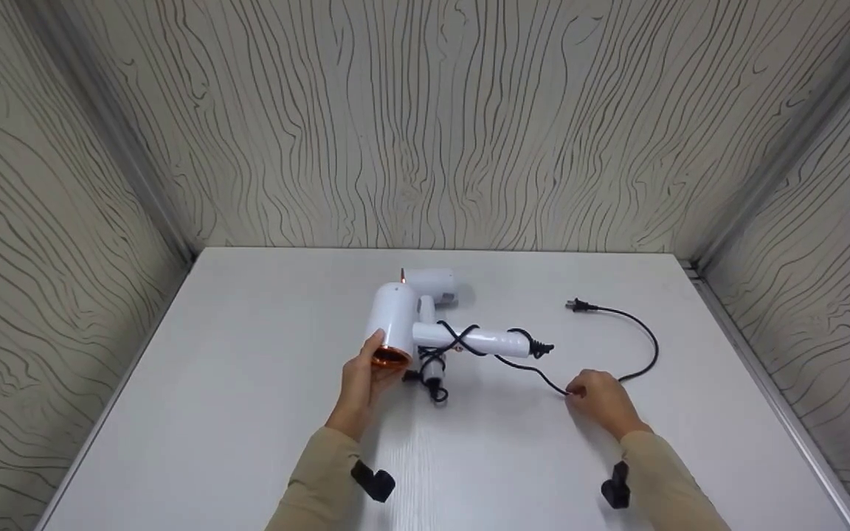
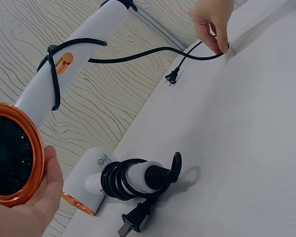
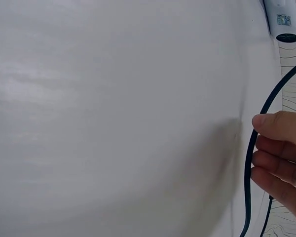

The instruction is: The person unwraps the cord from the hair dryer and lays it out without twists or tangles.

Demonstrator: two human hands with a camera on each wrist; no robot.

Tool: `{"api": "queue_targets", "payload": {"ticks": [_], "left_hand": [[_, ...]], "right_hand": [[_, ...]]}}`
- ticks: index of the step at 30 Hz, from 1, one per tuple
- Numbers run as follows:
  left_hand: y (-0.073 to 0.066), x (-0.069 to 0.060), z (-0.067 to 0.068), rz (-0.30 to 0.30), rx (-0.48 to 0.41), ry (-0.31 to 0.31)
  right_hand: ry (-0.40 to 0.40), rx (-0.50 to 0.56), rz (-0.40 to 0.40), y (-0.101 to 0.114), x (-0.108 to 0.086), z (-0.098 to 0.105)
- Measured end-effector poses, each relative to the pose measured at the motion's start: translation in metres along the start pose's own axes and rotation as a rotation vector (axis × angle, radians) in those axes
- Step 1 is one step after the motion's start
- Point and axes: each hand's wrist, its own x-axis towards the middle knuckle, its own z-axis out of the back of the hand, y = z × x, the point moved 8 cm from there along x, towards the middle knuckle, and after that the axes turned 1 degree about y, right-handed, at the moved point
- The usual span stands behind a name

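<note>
Handling the cord (image 3: 247,197) neatly here looks like a two-hand balancing job, tbh. The white dryer (image 1: 393,317) is up over the white table (image 1: 211,413), partly blocking the head view of a second dryer (image 1: 431,284) lying there. Whether the loose loops (image 2: 54,76) around its handle (image 1: 495,341) are going on or coming off, one moment can't tell. Either way, the person probably wants light, even tension: enough to stop sagging, not so much that the strain relief (image 1: 541,349) gets yanked. The plug (image 1: 580,305) lies free over to the right, so the slack on that side could be worth watching for snags.

Pose-wise, the left hand (image 1: 361,380) grips the barrel by its copper ring (image 2: 37,150), thumb on top, with the handle pointing right. The right hand (image 1: 602,398) is well apart from it, low near the tabletop, pinching the cord between thumb and fingers. Arms uncrossed, so there's decent room to work the cord around.
</note>
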Motion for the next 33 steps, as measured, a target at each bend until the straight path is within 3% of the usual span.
{"api": "queue_targets", "payload": {"ticks": [14,25,33], "left_hand": [[0.001,-0.002,0.000,0.010,-0.011,0.002],[-0.001,-0.003,0.000,0.011,-0.010,0.002],[-0.001,-0.002,0.002,0.017,-0.037,-0.005]], "right_hand": [[0.000,0.023,0.017,0.017,0.002,0.005],[-0.099,0.046,0.099,0.046,0.010,0.017],[-0.063,0.124,0.083,0.067,0.016,0.015]]}}
